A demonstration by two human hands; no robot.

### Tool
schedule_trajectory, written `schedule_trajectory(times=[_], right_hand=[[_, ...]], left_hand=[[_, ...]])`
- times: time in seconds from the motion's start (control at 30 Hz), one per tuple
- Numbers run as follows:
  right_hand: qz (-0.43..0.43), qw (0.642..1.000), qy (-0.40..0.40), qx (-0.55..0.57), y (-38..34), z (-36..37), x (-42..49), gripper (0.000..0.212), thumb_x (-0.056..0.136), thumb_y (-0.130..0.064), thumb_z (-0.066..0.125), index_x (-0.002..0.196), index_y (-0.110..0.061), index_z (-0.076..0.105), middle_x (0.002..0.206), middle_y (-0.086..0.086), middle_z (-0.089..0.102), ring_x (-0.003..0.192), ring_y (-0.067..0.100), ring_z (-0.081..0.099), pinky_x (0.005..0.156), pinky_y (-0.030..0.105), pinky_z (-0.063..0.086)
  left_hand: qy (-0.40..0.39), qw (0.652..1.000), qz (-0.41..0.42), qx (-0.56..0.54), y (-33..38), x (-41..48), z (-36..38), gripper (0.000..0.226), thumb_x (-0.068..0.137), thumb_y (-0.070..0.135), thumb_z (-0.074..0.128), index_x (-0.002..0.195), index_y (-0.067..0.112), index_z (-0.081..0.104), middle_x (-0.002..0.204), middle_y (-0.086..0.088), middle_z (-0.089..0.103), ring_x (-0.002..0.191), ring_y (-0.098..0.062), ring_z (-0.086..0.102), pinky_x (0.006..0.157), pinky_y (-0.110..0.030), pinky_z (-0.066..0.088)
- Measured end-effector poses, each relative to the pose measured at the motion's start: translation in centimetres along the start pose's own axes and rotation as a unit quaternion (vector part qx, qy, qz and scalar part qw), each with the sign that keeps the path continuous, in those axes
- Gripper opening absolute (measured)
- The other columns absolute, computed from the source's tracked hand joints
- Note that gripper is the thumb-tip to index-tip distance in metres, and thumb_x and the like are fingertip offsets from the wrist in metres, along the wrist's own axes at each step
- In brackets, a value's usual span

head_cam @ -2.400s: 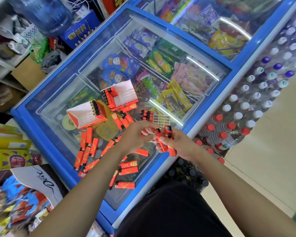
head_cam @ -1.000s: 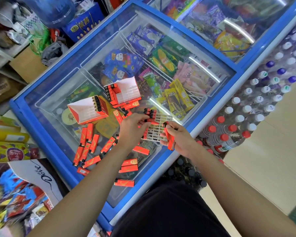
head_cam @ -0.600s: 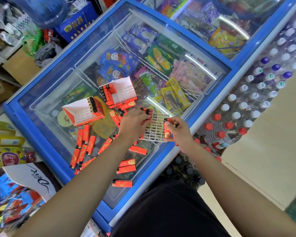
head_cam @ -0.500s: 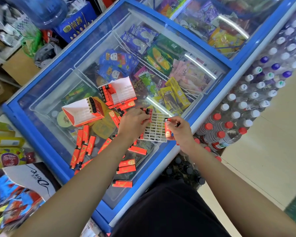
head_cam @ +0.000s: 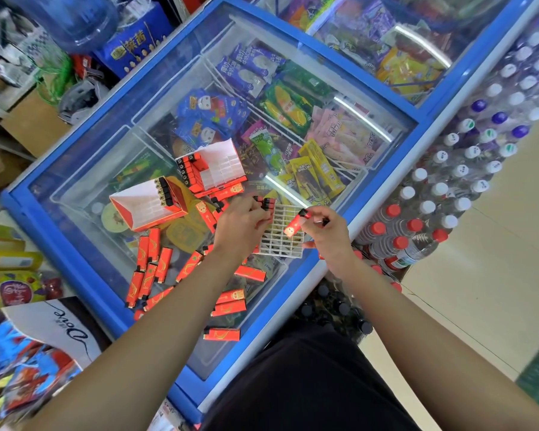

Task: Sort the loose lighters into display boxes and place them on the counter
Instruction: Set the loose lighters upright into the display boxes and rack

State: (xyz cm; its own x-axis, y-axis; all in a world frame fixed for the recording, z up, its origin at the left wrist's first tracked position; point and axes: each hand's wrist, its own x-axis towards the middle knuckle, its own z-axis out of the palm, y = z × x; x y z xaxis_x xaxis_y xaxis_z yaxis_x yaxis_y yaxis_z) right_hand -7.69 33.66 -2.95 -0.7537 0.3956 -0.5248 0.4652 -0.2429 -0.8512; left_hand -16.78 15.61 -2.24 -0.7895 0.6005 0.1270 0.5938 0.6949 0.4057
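A white grid tray [head_cam: 281, 241] lies on the freezer's glass lid near its front edge, with a few lighters standing at its far corner. My right hand [head_cam: 329, 237] pinches one red lighter [head_cam: 294, 224] by its black top, tilted over the tray. My left hand [head_cam: 241, 227] rests at the tray's left side, fingers curled at the standing lighters [head_cam: 265, 203]. Several loose red lighters [head_cam: 150, 269] lie scattered on the glass to the left and in front. Two red-and-white display boxes [head_cam: 148, 206] [head_cam: 220, 166] lie open behind, each partly filled.
The blue-framed freezer [head_cam: 84, 269] holds ice-cream packs under its glass. Packs of bottled water [head_cam: 448, 188] stand stacked to the right on the tiled floor. Snack bags and a white bag [head_cam: 53, 325] crowd the lower left. Shelves and a water jug [head_cam: 72, 17] are behind.
Both hands moved from the freezer's front edge to the grid tray. My left hand put lighters at the tray's far corner; my right hand now holds one lighter tilted above the grid.
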Motion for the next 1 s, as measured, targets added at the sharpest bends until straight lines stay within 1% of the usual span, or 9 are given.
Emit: schedule_trajectory(times=[0.13, 0.23, 0.3, 0.37, 0.53, 0.63, 0.77, 0.87, 1.0], right_hand=[[-0.019, 1.000, -0.003, -0.003, 0.1, 0.4, 0.0, 0.017, 0.086, -0.009, 0.077, 0.099, -0.013, 0.066, 0.088, 0.005, 0.060, 0.075, 0.016, 0.060, 0.056, 0.030, 0.060], [-0.044, 0.998, -0.001, -0.034, 0.2, 0.9, 0.0, 0.017, 0.085, -0.008, 0.078, 0.094, -0.015, 0.066, 0.085, 0.008, 0.063, 0.074, 0.019, 0.062, 0.057, 0.034, 0.060], [-0.066, 0.995, -0.001, -0.074, 0.3, 1.2, 0.1, 0.016, 0.083, -0.009, 0.079, 0.089, -0.016, 0.067, 0.079, 0.004, 0.065, 0.069, 0.018, 0.062, 0.058, 0.041, 0.061], [-0.087, 0.989, -0.005, -0.116, 0.4, 1.5, 0.3, 0.016, 0.081, -0.013, 0.081, 0.085, -0.020, 0.067, 0.075, -0.006, 0.066, 0.066, 0.015, 0.060, 0.062, 0.039, 0.060], [-0.138, 0.969, -0.017, -0.204, 0.5, 1.2, 0.5, 0.016, 0.081, -0.019, 0.083, 0.083, -0.023, 0.068, 0.080, -0.013, 0.066, 0.059, 0.001, 0.053, 0.063, 0.015, 0.047], [-0.155, 0.961, -0.041, -0.227, 0.4, 1.8, 0.1, 0.013, 0.083, -0.014, 0.080, 0.085, -0.020, 0.069, 0.077, -0.017, 0.063, 0.060, -0.003, 0.056, 0.062, 0.011, 0.046], [-0.178, 0.948, -0.054, -0.259, 1.0, 3.1, 0.4, 0.010, 0.085, -0.012, 0.077, 0.087, -0.019, 0.070, 0.081, -0.019, 0.065, 0.063, 0.006, 0.060, 0.062, 0.014, 0.047], [-0.199, 0.932, -0.055, -0.297, 1.4, 3.6, 0.8, 0.007, 0.086, -0.015, 0.076, 0.090, -0.018, 0.071, 0.081, -0.022, 0.063, 0.060, 0.009, 0.059, 0.061, 0.020, 0.048], [-0.233, 0.910, -0.046, -0.340, 1.0, 4.6, 1.2, 0.009, 0.084, -0.019, 0.079, 0.089, -0.016, 0.073, 0.081, -0.016, 0.065, 0.061, 0.008, 0.057, 0.064, 0.029, 0.051]], left_hand=[[0.030, 0.999, -0.025, -0.032, -0.4, -1.3, -0.5, 0.026, 0.080, 0.020, 0.081, 0.105, 0.013, 0.076, 0.101, -0.002, 0.071, 0.098, -0.024, 0.062, 0.084, -0.031, 0.050], [0.075, 0.994, -0.060, -0.058, -0.9, -3.3, -0.8, 0.027, 0.084, 0.027, 0.076, 0.108, 0.015, 0.076, 0.108, 0.000, 0.069, 0.104, -0.021, 0.060, 0.094, -0.022, 0.041], [0.077, 0.992, -0.079, -0.057, -1.0, -4.7, -0.5, 0.030, 0.086, 0.034, 0.070, 0.108, 0.016, 0.076, 0.110, 0.000, 0.068, 0.106, -0.020, 0.059, 0.093, -0.024, 0.042], [0.069, 0.992, -0.093, -0.057, -1.0, -5.8, -0.1, 0.032, 0.086, 0.037, 0.068, 0.110, 0.017, 0.076, 0.113, -0.001, 0.069, 0.107, -0.020, 0.060, 0.091, -0.030, 0.048], [0.043, 0.982, -0.148, -0.112, -0.5, -6.9, 0.2, 0.033, 0.088, 0.033, 0.072, 0.118, 0.021, 0.074, 0.116, 0.002, 0.069, 0.099, -0.019, 0.066, 0.078, -0.034, 0.058], [0.034, 0.969, -0.191, -0.156, 0.3, -7.0, 0.0, 0.033, 0.089, 0.028, 0.074, 0.122, 0.024, 0.071, 0.110, 0.005, 0.072, 0.089, -0.010, 0.067, 0.072, -0.032, 0.059], [0.028, 0.949, -0.239, -0.202, 0.9, -7.5, 0.0, 0.035, 0.091, 0.029, 0.072, 0.126, 0.031, 0.068, 0.113, 0.010, 0.072, 0.079, -0.004, 0.066, 0.070, -0.025, 0.057], [0.031, 0.945, -0.249, -0.208, 1.0, -7.7, 0.2, 0.034, 0.091, 0.029, 0.071, 0.126, 0.032, 0.068, 0.117, 0.010, 0.071, 0.083, -0.006, 0.067, 0.073, -0.030, 0.058], [0.041, 0.939, -0.262, -0.220, 1.2, -7.7, 0.2, 0.034, 0.091, 0.029, 0.072, 0.124, 0.034, 0.068, 0.115, 0.015, 0.070, 0.083, -0.001, 0.066, 0.072, -0.033, 0.059]])
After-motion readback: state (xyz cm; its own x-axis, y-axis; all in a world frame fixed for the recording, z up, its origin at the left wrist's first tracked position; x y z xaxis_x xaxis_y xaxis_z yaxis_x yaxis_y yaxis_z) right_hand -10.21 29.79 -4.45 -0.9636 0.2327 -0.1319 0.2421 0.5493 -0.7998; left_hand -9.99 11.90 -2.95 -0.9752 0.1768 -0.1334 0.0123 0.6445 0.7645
